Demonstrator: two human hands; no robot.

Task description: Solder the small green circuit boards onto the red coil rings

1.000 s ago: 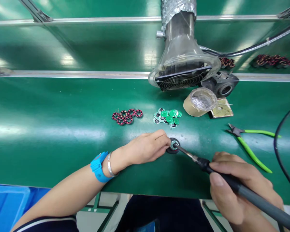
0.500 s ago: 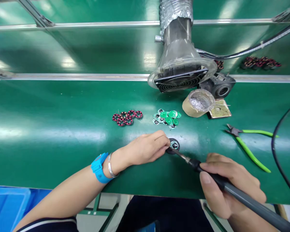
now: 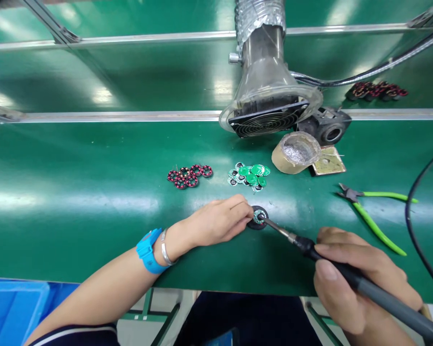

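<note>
Broadly, a glossy green desk point(image 3: 94, 163) meets a railed green backboard point(image 3: 140, 72); the left hand point(image 3: 218, 222) bunches, its hold unclear, and the right hand point(image 3: 380, 265) encloses a soldering iron point(image 3: 350, 275), tip at a black disc point(image 3: 256, 225) on the desk beside the left hand.

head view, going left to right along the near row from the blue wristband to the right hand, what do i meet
blue wristband → silver bangle → left hand → round black part → soldering iron's bare metal shaft → right hand
</note>
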